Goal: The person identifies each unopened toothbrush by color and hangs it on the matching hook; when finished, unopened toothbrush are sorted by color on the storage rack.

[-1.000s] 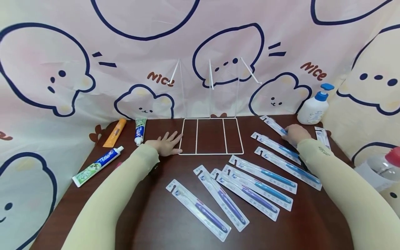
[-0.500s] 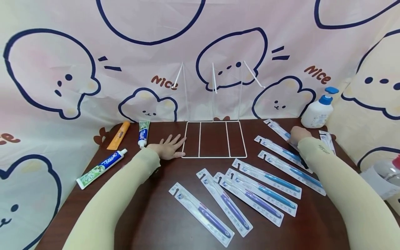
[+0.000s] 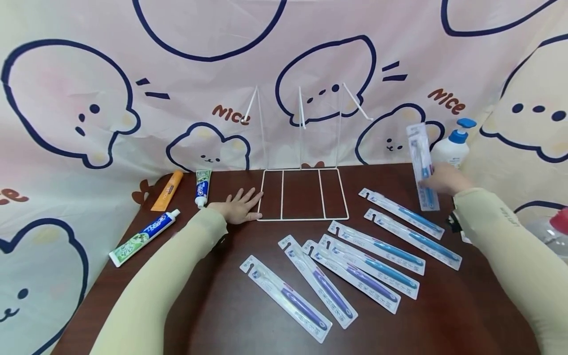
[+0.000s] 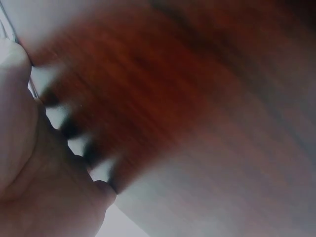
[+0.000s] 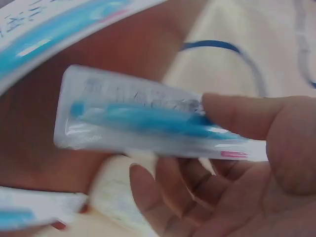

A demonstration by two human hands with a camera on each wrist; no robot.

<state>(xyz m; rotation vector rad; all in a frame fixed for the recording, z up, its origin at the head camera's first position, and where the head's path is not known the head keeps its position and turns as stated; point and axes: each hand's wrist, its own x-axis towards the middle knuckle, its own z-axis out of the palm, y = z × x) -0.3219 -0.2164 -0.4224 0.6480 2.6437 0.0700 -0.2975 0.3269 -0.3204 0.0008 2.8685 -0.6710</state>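
Note:
Between the thumb and fingers of my right hand (image 3: 445, 178) is a packaged blue toothbrush (image 3: 419, 148), held nearly upright at the back right, in front of a white pump bottle (image 3: 449, 153). The right wrist view has the thumb lying over the front of the clear blister pack (image 5: 133, 118) and the fingers behind it. My left hand (image 3: 238, 208) rests palm down with spread fingers on the table, fingertips at the left side of a white wire rack (image 3: 301, 219). In the left wrist view, that hand (image 4: 44, 173) lies along the left edge, over brown wood.
Several packaged toothbrushes with blue handles (image 3: 377, 246) or purple handles (image 3: 286, 298) lie fanned across the table's middle and right. Toothpaste tubes (image 3: 143, 237) and an orange tube (image 3: 167, 191) lie at left. A clear bottle with a red cap (image 3: 560, 222) stands at the right edge.
My right hand has lifted the toothbrush pack off the back right of the table and tilted it nearly upright, moving slightly right. The left hand has stayed by the rack.

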